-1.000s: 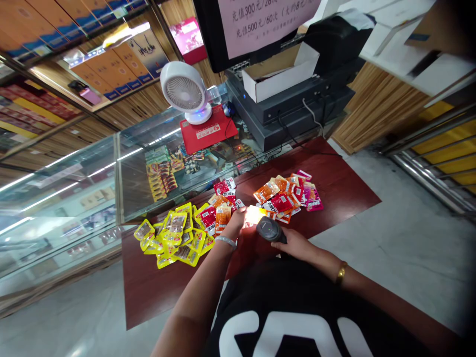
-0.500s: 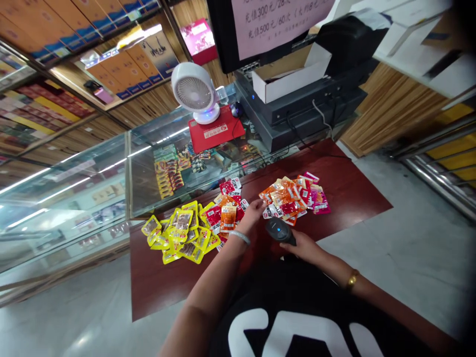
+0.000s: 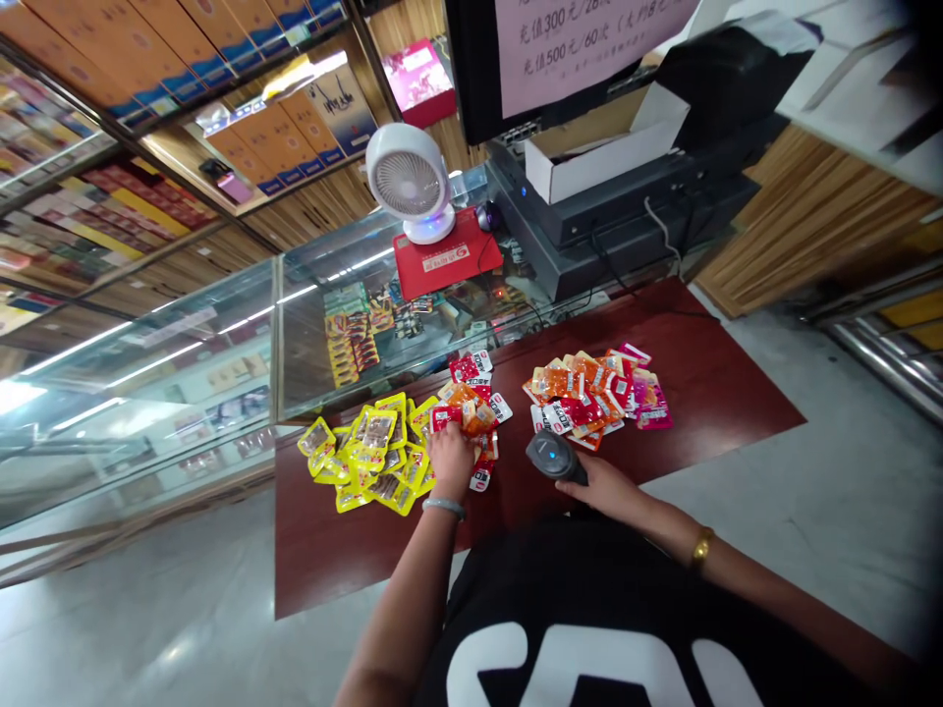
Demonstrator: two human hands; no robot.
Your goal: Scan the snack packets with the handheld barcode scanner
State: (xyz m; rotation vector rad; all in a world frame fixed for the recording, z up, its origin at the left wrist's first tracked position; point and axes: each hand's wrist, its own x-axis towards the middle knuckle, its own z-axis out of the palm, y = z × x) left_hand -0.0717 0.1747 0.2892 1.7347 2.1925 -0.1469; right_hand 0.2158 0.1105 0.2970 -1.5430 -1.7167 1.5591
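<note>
My left hand (image 3: 451,462), with a pale bangle at its wrist, is on the middle pile of red and orange snack packets (image 3: 482,417). Its fingers are curled at a small red snack packet (image 3: 445,417) and partly hide it. A dark handheld barcode scanner (image 3: 552,456) with a blue light is in my right hand (image 3: 608,487), its head pointing toward the right pile of orange and red snack packets (image 3: 579,393). Left of my left hand lies a heap of yellow snack packets (image 3: 375,447). Pink packets (image 3: 651,401) lie at the right end.
The piles lie on a dark red tabletop (image 3: 722,393). Behind it stands a glass display counter (image 3: 302,344) with a red mat (image 3: 449,263) and a white fan (image 3: 409,182). A black cash-drawer-like box (image 3: 575,241) bears an open white carton (image 3: 611,147). Shelves of boxes rise behind.
My left hand has moved left from beside the right pile to the middle pile, where packets have shifted. The scanner stays in my right hand in nearly the same place. The view has shifted slightly.
</note>
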